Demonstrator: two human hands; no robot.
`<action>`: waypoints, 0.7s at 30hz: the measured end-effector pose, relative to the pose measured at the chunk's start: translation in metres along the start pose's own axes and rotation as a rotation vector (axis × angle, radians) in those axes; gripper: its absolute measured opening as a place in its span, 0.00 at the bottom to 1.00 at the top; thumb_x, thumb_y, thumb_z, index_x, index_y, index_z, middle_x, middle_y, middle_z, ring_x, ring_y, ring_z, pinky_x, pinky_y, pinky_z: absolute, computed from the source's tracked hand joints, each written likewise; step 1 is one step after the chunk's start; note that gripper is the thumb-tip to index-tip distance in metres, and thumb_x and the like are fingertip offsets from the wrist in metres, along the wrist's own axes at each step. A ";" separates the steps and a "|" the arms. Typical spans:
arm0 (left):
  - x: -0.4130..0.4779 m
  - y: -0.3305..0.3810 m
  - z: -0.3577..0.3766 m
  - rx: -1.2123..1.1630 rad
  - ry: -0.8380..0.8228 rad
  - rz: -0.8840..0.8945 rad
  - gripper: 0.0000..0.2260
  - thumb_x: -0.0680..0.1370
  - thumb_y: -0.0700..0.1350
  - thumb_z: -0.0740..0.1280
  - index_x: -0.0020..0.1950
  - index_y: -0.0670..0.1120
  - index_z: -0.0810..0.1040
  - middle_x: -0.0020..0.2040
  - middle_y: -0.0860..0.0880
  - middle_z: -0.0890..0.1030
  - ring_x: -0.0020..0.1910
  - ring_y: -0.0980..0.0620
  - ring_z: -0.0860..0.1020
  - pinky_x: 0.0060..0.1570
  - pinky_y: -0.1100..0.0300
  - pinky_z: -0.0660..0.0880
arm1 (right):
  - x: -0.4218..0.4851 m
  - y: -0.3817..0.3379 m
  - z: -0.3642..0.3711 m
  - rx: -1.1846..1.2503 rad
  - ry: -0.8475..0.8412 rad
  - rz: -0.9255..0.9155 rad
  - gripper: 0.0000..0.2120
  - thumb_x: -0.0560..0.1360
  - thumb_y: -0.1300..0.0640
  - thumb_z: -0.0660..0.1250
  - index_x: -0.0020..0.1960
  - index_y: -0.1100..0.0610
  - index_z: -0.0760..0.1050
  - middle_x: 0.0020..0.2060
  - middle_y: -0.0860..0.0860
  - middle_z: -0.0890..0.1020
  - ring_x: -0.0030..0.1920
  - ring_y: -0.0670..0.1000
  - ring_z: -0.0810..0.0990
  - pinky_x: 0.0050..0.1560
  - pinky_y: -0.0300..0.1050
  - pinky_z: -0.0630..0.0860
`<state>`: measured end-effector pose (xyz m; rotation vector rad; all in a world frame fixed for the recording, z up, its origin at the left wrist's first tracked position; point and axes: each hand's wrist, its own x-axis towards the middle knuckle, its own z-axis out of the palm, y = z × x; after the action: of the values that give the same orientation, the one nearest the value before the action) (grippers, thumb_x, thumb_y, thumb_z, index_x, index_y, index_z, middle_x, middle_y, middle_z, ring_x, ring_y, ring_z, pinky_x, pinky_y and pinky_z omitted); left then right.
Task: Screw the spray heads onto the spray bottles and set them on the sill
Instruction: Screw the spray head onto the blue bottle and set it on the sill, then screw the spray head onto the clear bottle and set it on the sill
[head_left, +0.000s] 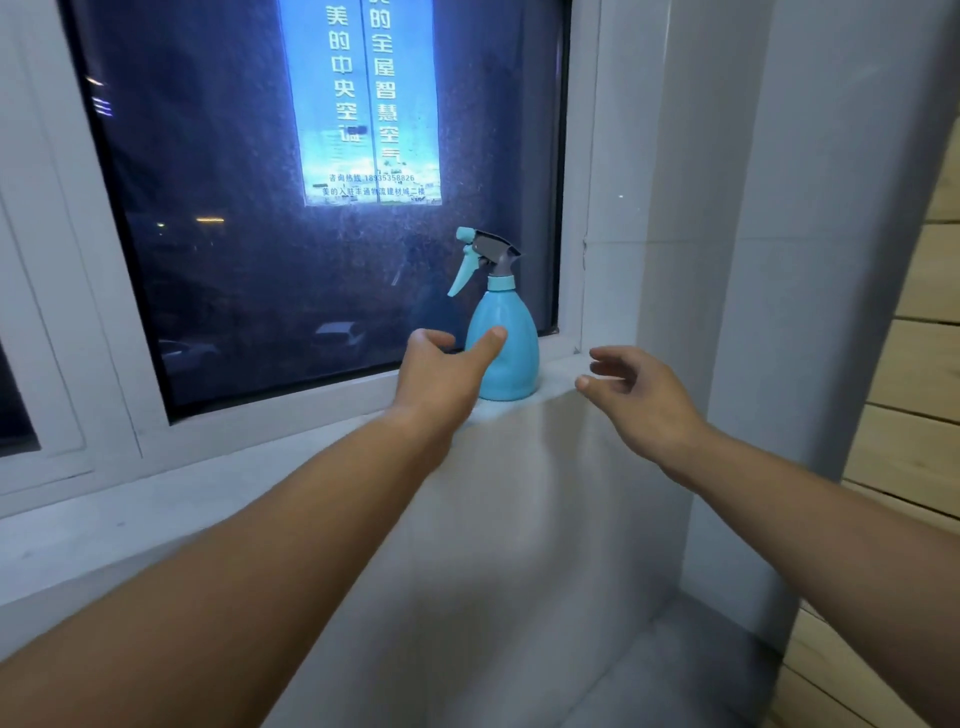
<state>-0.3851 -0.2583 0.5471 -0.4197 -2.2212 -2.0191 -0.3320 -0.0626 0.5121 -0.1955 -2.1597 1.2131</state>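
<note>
A light blue spray bottle (511, 353) stands upright on the white window sill (311, 467), near the sill's right end. Its blue and grey spray head (485, 254) sits on the neck, with the trigger pointing left. My left hand (441, 374) is just left of the bottle with fingers apart; the thumb lies against the bottle's side but the hand does not grip it. My right hand (639, 400) hovers to the bottle's right, apart from it, fingers spread and holding nothing.
A dark window pane (260, 208) with a lit blue sign behind it rises right behind the sill. A white wall pillar (727, 260) closes off the sill on the right. Wooden slats (924, 364) show at the far right.
</note>
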 end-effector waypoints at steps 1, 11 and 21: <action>-0.015 0.000 0.004 -0.020 -0.038 0.008 0.26 0.74 0.61 0.73 0.65 0.49 0.71 0.61 0.49 0.77 0.58 0.49 0.79 0.54 0.55 0.77 | -0.013 0.003 -0.008 -0.004 -0.003 0.011 0.19 0.75 0.50 0.71 0.65 0.50 0.75 0.58 0.48 0.80 0.50 0.43 0.80 0.42 0.29 0.71; -0.149 -0.072 0.087 -0.041 -0.458 -0.198 0.13 0.79 0.53 0.70 0.57 0.46 0.75 0.53 0.45 0.81 0.52 0.49 0.84 0.56 0.51 0.78 | -0.164 0.052 -0.095 -0.117 0.000 0.150 0.12 0.74 0.58 0.72 0.57 0.59 0.80 0.48 0.54 0.84 0.47 0.49 0.82 0.45 0.27 0.74; -0.299 -0.211 0.166 0.216 -0.814 -0.500 0.26 0.78 0.57 0.70 0.71 0.46 0.70 0.60 0.46 0.77 0.55 0.51 0.79 0.50 0.58 0.76 | -0.336 0.195 -0.154 -0.188 0.128 0.634 0.11 0.74 0.54 0.72 0.54 0.58 0.80 0.38 0.49 0.80 0.36 0.48 0.76 0.38 0.39 0.73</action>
<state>-0.1408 -0.1488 0.2478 -0.8535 -3.2706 -1.9990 -0.0117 0.0155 0.2559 -1.0730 -2.1618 1.2702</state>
